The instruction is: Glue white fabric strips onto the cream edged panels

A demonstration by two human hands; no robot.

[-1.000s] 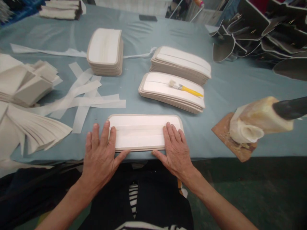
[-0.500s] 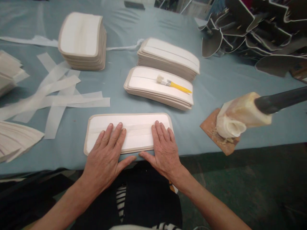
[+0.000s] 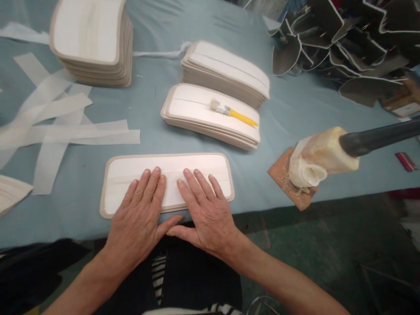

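Observation:
A long white panel with a beige rim (image 3: 173, 164) lies at the table's near edge, with another layer showing under it. My left hand (image 3: 139, 214) rests flat on its left half, fingers out. On its right half lies my right hand (image 3: 208, 212), fingers spread, both thumbs meeting near the panel's front edge. Behind are two stacks of similar panels, the far stack (image 3: 229, 65) and the near stack (image 3: 197, 105). A yellow-handled brush (image 3: 243, 117) lies on the near stack.
Pale strips (image 3: 52, 131) cross on the blue-green table cover (image 3: 157, 140) at left, below a tall panel stack (image 3: 87, 30). At right, a crusted container with a black handle (image 3: 315, 157) sits on a brown piece (image 3: 284, 188). Dark white-edged pieces (image 3: 351, 48) fill the back right.
My right hand has slid left along the panel, closer to my left hand, and its fingers have spread. The view has shifted slightly.

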